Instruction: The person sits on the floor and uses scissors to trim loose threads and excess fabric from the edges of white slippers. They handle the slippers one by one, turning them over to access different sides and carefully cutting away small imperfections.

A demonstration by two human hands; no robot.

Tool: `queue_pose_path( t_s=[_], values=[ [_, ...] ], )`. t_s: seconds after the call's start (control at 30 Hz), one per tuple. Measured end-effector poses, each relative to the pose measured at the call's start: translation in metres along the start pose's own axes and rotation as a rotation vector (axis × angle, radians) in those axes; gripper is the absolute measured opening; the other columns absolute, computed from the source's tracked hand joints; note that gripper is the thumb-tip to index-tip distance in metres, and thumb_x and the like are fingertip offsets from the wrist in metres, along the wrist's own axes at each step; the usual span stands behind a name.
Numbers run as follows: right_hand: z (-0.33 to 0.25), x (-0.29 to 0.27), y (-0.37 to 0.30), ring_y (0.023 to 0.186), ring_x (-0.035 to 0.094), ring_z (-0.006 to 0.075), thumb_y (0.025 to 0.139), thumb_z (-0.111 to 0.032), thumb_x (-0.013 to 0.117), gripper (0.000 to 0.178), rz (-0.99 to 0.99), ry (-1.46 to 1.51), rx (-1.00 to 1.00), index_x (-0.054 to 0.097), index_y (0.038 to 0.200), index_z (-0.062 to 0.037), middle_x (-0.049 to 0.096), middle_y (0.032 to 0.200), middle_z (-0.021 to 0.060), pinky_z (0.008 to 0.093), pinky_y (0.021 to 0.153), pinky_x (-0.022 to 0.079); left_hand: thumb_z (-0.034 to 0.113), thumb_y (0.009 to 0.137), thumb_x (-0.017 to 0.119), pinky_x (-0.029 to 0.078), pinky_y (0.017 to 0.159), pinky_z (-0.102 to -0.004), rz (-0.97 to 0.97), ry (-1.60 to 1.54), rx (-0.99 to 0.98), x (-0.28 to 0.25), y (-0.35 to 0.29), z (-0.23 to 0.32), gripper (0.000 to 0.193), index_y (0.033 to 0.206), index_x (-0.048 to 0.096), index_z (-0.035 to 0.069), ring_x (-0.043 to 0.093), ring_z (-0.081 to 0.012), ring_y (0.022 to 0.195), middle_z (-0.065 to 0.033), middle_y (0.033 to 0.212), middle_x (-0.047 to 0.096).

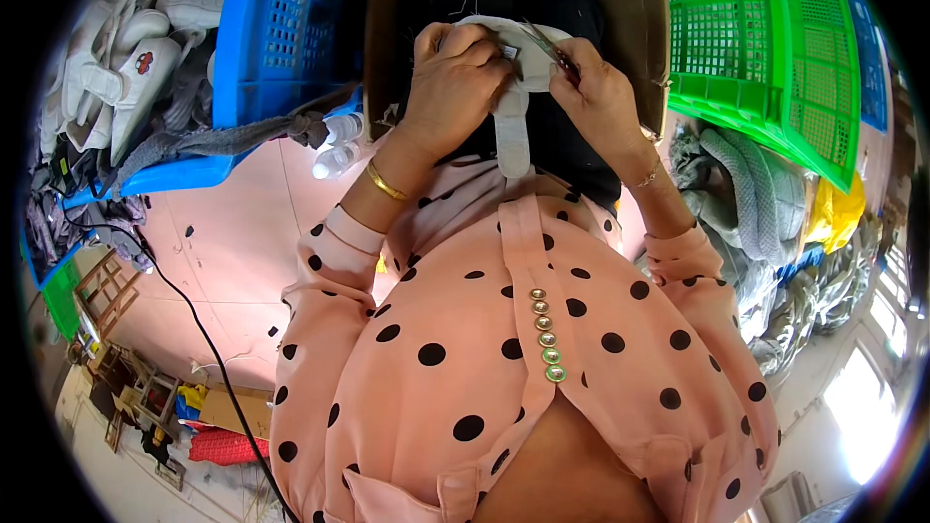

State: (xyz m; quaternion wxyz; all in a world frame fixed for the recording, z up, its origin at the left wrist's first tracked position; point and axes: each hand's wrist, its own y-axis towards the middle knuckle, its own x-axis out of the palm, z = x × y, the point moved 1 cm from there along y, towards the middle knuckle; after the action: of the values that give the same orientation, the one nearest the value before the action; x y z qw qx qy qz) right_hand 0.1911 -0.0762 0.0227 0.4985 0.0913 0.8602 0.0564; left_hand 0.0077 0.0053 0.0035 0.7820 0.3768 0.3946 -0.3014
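Over my lap lies a white shoe upper (542, 70), its strap (511, 140) hanging down toward me. The fingers of my left hand (453, 82) are closed on its left side, and loose thread ends stick up along its far edge. My right hand (603, 97) grips a small pair of scissors (554, 52) with dark reddish handles. Their metal blades point up and left, over the upper's right part. My palm and fingers hide most of the handles.
A blue plastic basket (260, 39) on the left stands by a pile of white shoe uppers (145, 58). To the right is a green basket (756, 48), with grey material (741, 184) below it. A cardboard box (635, 29) surrounds my legs. Plastic bottles (336, 157) and a black cable (199, 315) lie left.
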Motion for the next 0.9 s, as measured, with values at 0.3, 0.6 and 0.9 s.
queue_pose_path(
  t_s=[0.3, 0.6, 0.9],
  values=[
    [-0.024, -0.047, 0.004, 0.048, 0.057, 0.0188, 0.085, -0.051, 0.065, 0.043, -0.087, -0.458, -0.334, 0.052, 0.083, -0.0096, 0.053, 0.056, 0.0014, 0.0283, 0.043, 0.043, 0.015, 0.074, 0.069, 0.031, 0.104, -0.047, 0.062, 0.1, 0.111, 0.001, 0.004, -0.005, 0.018, 0.09, 0.069, 0.004, 0.052, -0.021, 0.111, -0.0051, 0.098, 0.066],
    [-0.034, -0.056, 0.01, 0.058, 0.062, 0.0259, 0.081, -0.044, 0.071, 0.039, -0.196, -0.146, -0.234, 0.056, 0.084, -0.0081, 0.063, 0.066, 0.0034, 0.0356, 0.051, 0.047, 0.008, 0.073, 0.065, 0.034, 0.106, -0.0477, 0.024, 0.075, 0.102, -0.007, 0.007, -0.003, 0.028, 0.099, 0.065, -0.002, 0.051, -0.0302, 0.112, -0.0127, 0.104, 0.062],
    [-0.016, -0.012, 0.027, 0.065, 0.065, 0.0298, 0.073, -0.001, 0.072, 0.046, -0.3, 0.113, -0.188, 0.059, 0.117, -0.01, 0.064, 0.083, 0.0169, 0.0363, 0.059, 0.051, 0.02, 0.076, 0.063, 0.029, 0.103, -0.0587, -0.001, -0.086, 0.165, -0.005, 0.003, -0.004, 0.01, 0.081, 0.071, 0.019, 0.049, -0.0231, 0.103, 0.0009, 0.091, 0.062]
  ],
)
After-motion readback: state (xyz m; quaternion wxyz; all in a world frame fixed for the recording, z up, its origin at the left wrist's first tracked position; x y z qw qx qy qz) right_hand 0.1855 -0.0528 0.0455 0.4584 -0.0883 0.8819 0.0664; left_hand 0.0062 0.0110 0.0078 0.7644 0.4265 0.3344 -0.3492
